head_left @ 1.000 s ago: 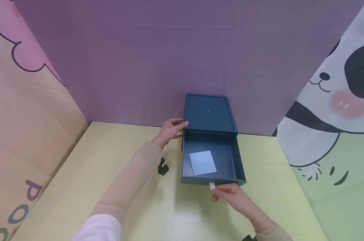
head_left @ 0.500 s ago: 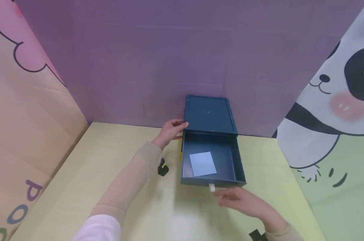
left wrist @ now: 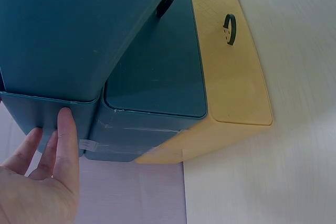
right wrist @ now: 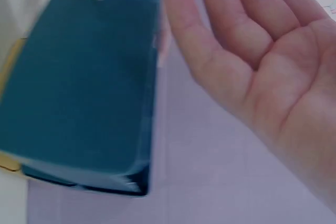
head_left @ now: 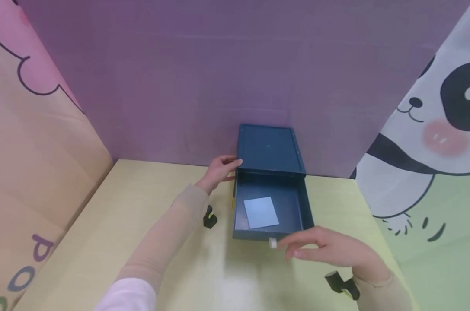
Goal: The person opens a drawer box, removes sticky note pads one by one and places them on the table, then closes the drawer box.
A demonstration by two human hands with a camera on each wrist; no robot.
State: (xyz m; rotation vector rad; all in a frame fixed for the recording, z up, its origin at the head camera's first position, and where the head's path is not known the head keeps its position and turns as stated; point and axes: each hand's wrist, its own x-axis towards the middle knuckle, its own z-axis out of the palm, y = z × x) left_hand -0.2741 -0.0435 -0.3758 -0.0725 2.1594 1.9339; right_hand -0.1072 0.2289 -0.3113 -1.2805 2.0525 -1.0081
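Note:
A dark blue drawer cabinet (head_left: 271, 149) stands against the back wall, its top drawer (head_left: 252, 235) pulled far out. Inside the drawer lies a flat light-blue square (head_left: 261, 212), seemingly a note pad or piece of paper. A small white pull tab (head_left: 273, 243) sticks out from the drawer front. My left hand (head_left: 219, 170) rests against the cabinet's left side; in the left wrist view its nearly straight fingers (left wrist: 66, 145) touch the blue side wall. Just right of the tab, my right hand (head_left: 332, 248) hovers with loosely extended fingers and holds nothing.
Beneath the top drawer, the left wrist view shows another blue drawer (left wrist: 163, 72) and a yellow drawer (left wrist: 231, 72), each with a dark loop handle. A pale wooden table (head_left: 141, 207) carries the cabinet. Purple cloth (head_left: 180, 86) hangs behind, with printed panels at both sides.
My right hand has let go of the white tab, spread its fingers and drawn up and to the right. The left hand and the drawer stay put.

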